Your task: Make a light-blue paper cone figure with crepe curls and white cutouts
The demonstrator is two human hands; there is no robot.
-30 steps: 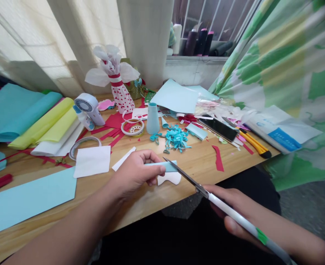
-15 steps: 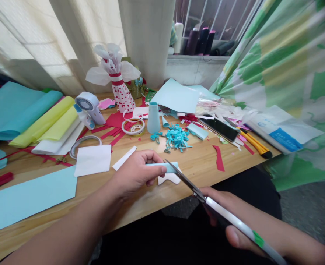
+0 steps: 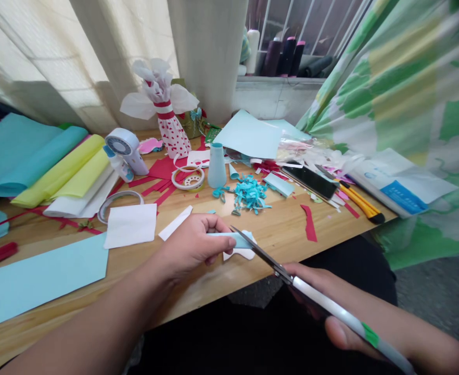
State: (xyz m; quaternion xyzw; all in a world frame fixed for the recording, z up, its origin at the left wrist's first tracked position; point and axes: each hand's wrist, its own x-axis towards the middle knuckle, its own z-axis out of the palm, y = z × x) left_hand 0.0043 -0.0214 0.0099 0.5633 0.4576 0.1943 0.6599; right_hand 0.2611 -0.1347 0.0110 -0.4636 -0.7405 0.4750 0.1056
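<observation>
My left hand (image 3: pixel 190 245) pinches a narrow light blue paper strip (image 3: pixel 229 239) between thumb and fingers, above the wooden table (image 3: pixel 198 276). My right hand (image 3: pixel 331 302) grips long white-handled scissors (image 3: pixel 323 297), whose metal blades (image 3: pixel 258 253) cross the strip's right end. A white paper cutout (image 3: pixel 241 253) lies under the strip, partly hidden by it and the blades. A white paper square (image 3: pixel 130 225) and a thin white strip (image 3: pixel 175 222) lie just left of my left hand.
Turquoise paper shreds (image 3: pixel 250 194) and red scraps cover the table's middle. Rolled coloured paper (image 3: pixel 46 161), a tape dispenser (image 3: pixel 122 151), a phone (image 3: pixel 309 181) and a yellow utility knife (image 3: pixel 360 200) lie farther off. The near table edge runs above my lap. Curtains hang behind.
The strip's right end now tilts slightly downward, with the blades still across it. The scissors have shifted a little, and my hands keep their holds.
</observation>
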